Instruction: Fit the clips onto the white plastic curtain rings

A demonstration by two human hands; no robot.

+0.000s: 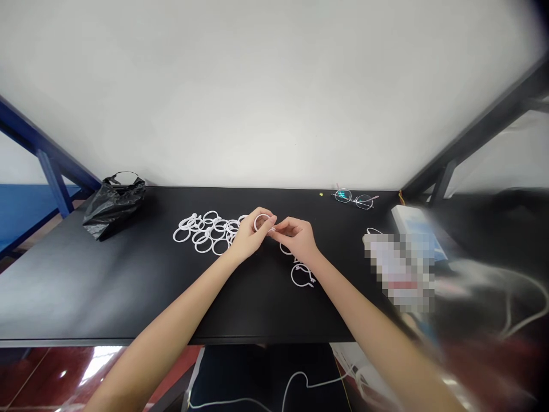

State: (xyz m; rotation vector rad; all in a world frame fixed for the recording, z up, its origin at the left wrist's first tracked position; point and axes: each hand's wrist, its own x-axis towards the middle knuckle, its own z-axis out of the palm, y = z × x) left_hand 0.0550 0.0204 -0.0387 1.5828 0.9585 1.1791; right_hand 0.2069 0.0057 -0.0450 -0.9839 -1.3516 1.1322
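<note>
A white plastic ring (256, 222) is held up above the black table, between my two hands. My left hand (250, 236) is closed around its left side, thumb against the rim. The fingertips of my right hand (297, 236) pinch the small end of the ring at its lower right. Left of my left hand lies a pile of several white rings (203, 247), some overlapping. Below my right hand, an open white ring (293, 278) with small clasp ends lies on the table, and another is partly hidden behind the hand.
A black plastic bag (115, 203) stands at the back left. Eyeglasses (353, 199) lie near the wall. On the right are a blurred-out object (398, 274), a white and blue box (418, 232) and a white cable (532, 286). Metal frame bars rise at both sides.
</note>
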